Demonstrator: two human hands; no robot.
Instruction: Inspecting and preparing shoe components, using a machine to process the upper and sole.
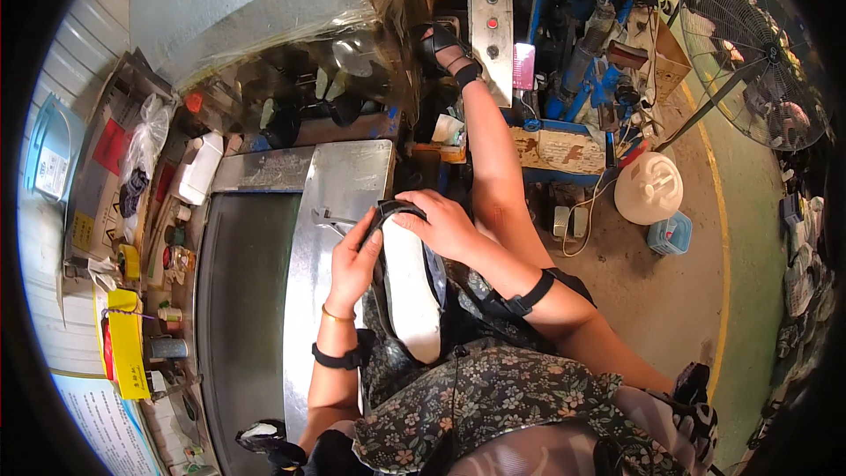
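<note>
Over my lap lies a black shoe with a long white underside [411, 295], its black edge curving round the far end. My left hand [354, 264] grips the left side near that far end, thumb against the black edge. With bent fingers, my right hand [441, 225] holds the same end from the right, its fingertips on the black rim. A thin metal piece [330, 219] lies on the bare metal tabletop [339, 185], just beyond my left fingers. What lies beneath the shoe is hidden by my hands and patterned clothing.
Left of the tabletop is a dark flat panel [251, 300], then a cluttered shelf with a yellow box [130, 344]. Ahead, black shoes [339, 110] stand under a plastic-covered hood. At right are a control panel [491, 26], a white jug [649, 189] and a large fan [758, 44].
</note>
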